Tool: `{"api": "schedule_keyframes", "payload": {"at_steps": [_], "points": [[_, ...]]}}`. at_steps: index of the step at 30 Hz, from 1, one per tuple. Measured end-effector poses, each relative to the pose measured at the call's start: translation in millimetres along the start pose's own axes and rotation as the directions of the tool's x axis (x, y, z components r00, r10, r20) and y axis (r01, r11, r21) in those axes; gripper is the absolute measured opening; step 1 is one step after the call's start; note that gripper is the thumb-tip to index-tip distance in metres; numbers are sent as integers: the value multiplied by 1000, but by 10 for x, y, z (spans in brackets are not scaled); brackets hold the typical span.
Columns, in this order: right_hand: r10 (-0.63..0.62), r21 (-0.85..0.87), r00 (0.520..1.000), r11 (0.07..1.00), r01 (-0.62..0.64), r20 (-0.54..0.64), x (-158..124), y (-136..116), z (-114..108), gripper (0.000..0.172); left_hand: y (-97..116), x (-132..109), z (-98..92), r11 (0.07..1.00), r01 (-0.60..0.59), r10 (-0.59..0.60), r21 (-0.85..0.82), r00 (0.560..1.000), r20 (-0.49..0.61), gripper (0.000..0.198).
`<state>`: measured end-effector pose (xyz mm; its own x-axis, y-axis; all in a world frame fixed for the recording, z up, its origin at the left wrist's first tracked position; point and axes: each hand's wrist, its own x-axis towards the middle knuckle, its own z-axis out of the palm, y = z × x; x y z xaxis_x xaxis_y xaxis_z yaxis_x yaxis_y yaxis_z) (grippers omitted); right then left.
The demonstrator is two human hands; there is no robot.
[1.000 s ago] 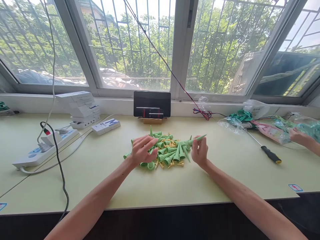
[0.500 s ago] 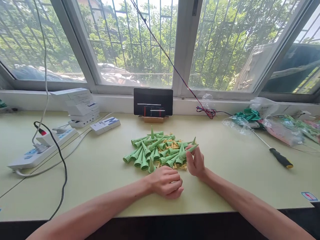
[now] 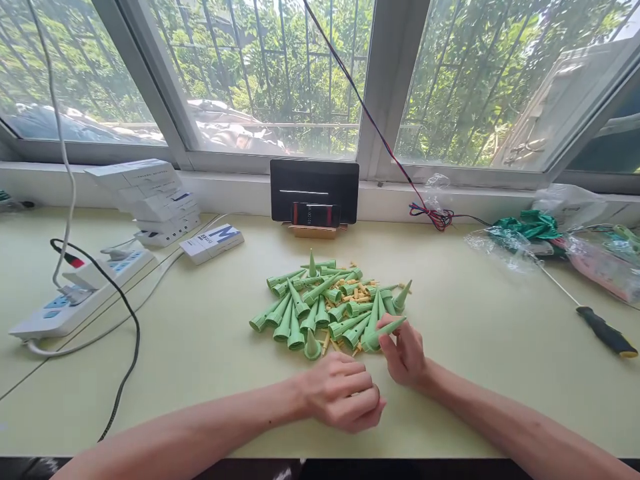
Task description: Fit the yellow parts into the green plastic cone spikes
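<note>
A heap of hollow green plastic cone spikes (image 3: 300, 303) lies mid-table, with small yellow-tan pegs (image 3: 353, 292) scattered among them. At the heap's right front edge, my right hand (image 3: 407, 353) pinches one green cone spike (image 3: 393, 327), its tip pointing right and slightly up. My left hand (image 3: 345, 393) rests on the table in front of the heap, fingers curled closed; whatever they hold, if anything, is hidden. Just beyond that hand one green cone (image 3: 313, 345) stands upright on its wide end.
A phone (image 3: 315, 215) and a dark tablet (image 3: 325, 180) lean at the back. To the left are white boxes (image 3: 213, 243), a power strip (image 3: 65, 310) and cables. Over on the right lie a screwdriver (image 3: 605, 331) and plastic bags (image 3: 575, 247). The table's front edge runs below my arms.
The view has tilted down and shifted slightly left. My right hand still pinches a green cone, lower against the heap, and another cone stands upright behind it. The left hand stays closed.
</note>
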<state>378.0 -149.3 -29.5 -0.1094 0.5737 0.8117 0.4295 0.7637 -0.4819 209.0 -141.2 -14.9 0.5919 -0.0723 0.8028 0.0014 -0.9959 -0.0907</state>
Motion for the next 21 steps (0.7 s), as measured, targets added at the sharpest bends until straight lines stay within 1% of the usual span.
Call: {"api": "schedule_keyframes", "payload": {"at_steps": [2, 4, 6, 9, 11, 15, 18, 21], "points": [[-21, -3, 1000, 1000, 21, 2, -7, 6, 1, 8, 39, 0, -20, 990, 138, -136, 31, 990, -45, 18], [-41, -7, 999, 999, 41, 3, -11, 5, 1, 9, 79, -7, -19, 964, 264, -262, 22, 963, -59, 14], [-68, -2, 998, 998, 68, 7, -6, -7, 0, 10, 111, -18, -3, 926, 377, -377, -14, 925, -41, 13], [-126, 12, 992, 992, 126, 12, 22, -39, -3, 11, 137, -35, 24, 858, 510, -510, -63, 860, 14, 21], [-147, 14, 989, 989, 147, 9, 44, -62, -5, 11, 143, -42, 35, 821, 566, -564, -71, 824, 52, 24], [-174, 10, 985, 985, 174, -8, 67, -90, -12, 12, 140, -38, 44, 761, 641, -626, -98, 766, 143, 22], [-203, 2, 979, 979, 203, -6, 65, -95, -14, 12, 137, -18, 39, 735, 670, -641, -108, 737, 215, 23], [-208, -7, 978, 978, 208, -7, 60, -95, -16, 14, 136, 6, 22, 722, 683, -644, -110, 722, 252, 28]]}}
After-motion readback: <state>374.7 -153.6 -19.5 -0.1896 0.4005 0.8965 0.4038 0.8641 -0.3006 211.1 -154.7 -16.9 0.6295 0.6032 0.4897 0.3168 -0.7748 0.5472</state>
